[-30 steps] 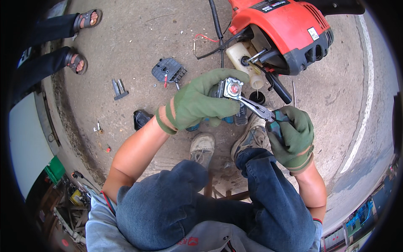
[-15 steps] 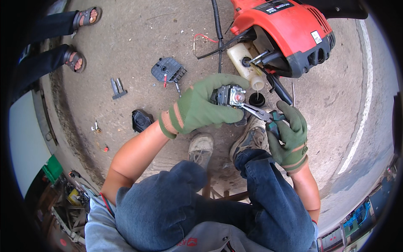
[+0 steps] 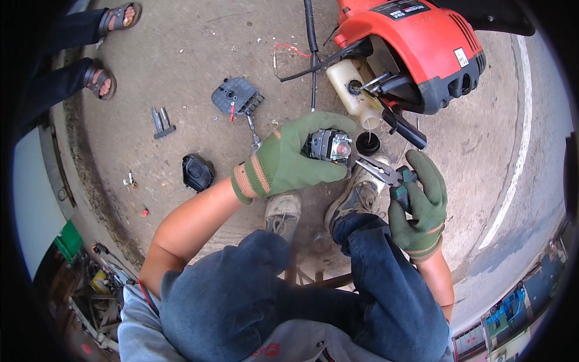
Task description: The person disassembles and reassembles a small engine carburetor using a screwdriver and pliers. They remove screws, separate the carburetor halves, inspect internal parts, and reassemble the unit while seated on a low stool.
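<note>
In my gloved left hand (image 3: 290,158) is a small grey metal carburetor (image 3: 324,145) with a red-centred bulb on its silver end, gripped between thumb and fingers. My gloved right hand (image 3: 420,211) holds needle-nose pliers (image 3: 382,172) with green and black handles, its forefinger raised off them. The plier tips are just below and right of the carburetor, apart from it. Beyond them lie a black round cap (image 3: 367,142) and a translucent tank (image 3: 347,87) with its neck open, beside a red engine housing (image 3: 416,48).
Around me on the concrete (image 3: 157,72) lie a grey plate (image 3: 230,95), a black cover (image 3: 196,175), metal pins (image 3: 161,120), small parts (image 3: 129,181) and a black hose (image 3: 311,30). Another person's sandalled feet (image 3: 104,84) are at upper left. A kerb (image 3: 83,151) runs down the left.
The plier tips have pulled away from the carburetor, and my right fingers have loosened on the handles. My left hand has shifted slightly down, turning the carburetor a little sideways.
</note>
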Demonstrator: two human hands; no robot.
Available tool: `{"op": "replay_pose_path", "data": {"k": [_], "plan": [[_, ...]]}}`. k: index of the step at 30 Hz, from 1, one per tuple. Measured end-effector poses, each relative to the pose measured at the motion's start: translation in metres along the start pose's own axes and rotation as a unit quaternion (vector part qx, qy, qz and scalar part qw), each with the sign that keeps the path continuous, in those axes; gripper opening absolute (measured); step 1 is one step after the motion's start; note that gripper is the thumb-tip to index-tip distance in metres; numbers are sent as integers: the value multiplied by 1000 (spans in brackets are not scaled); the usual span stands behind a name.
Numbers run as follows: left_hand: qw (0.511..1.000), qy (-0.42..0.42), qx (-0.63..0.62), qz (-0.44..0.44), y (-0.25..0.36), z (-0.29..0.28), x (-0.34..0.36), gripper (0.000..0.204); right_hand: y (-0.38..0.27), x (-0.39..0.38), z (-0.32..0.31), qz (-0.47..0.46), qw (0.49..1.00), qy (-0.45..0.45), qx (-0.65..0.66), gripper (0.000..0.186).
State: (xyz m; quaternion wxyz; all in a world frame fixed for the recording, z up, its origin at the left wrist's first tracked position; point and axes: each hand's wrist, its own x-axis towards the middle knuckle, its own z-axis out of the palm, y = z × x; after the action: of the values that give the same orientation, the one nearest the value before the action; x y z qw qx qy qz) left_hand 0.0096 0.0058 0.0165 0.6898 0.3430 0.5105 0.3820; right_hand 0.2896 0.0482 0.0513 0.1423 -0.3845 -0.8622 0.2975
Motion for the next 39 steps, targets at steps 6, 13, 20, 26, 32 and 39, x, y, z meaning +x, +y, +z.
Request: {"op": "replay_pose_path", "data": {"k": [6,13,20,26,32,39], "plan": [[997,24,62,31,-11,4,-2,62,-7,11,1,-14,994,-18,-111,47],[993,23,107,38,-9,2,-4,61,-12,18,5,-31,989,-32,-139,43],[975,33,203,87,-13,0,-5,63,-18,19,-2,-13,981,-69,-181,44],[975,33,212,54,-7,1,-4,62,-14,18,-5,-17,977,-97,-190,50],[967,29,236,90,-11,1,-1,63,-18,21,-13,3,978,-121,-171,48],[985,18,164,42,-8,1,-2,63,-17,21,-17,21,978,-152,-141,45]]}}
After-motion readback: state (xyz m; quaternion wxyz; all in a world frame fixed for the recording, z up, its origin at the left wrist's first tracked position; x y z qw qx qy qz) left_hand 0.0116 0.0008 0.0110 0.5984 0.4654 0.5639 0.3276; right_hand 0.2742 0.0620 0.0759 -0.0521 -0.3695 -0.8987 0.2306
